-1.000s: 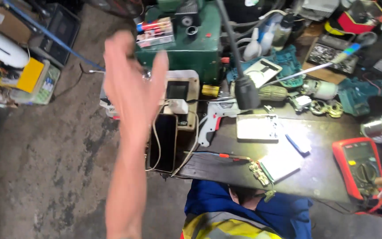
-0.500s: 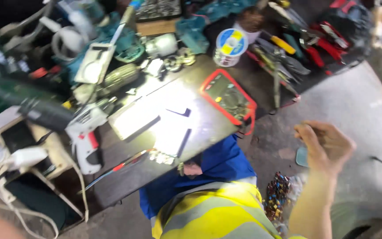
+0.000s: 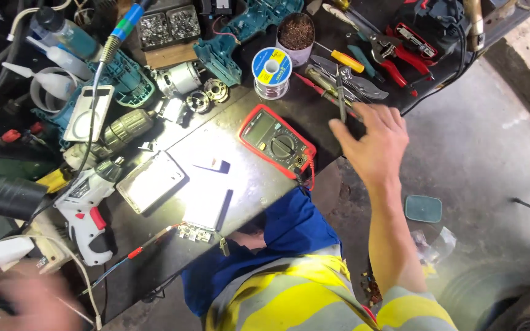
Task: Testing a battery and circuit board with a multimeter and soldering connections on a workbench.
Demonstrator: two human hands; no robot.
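Right hand raised over the front right edge of the dark workbench, fingers spread apart and clamped on nothing, fingertips just over a thin dark tool, probably tweezers, lying among pliers and screwdrivers. Just to its left, flat near the bench edge, a red multimeter with its leads trailing over the lip. Behind that, a spool of solder wire beside a round tin of brown filings. At bench centre, brightly lit: a white phone face down beside pale flat parts, bare bench around them. Far left, blurred at the lower corner: left hand, grip impossible to tell, near a white cordless screwdriver and loose white cables. Back of the bench crowded with teal tool housings and small motors. Right of the bench, open grey concrete floor with a small teal lid lying on it.
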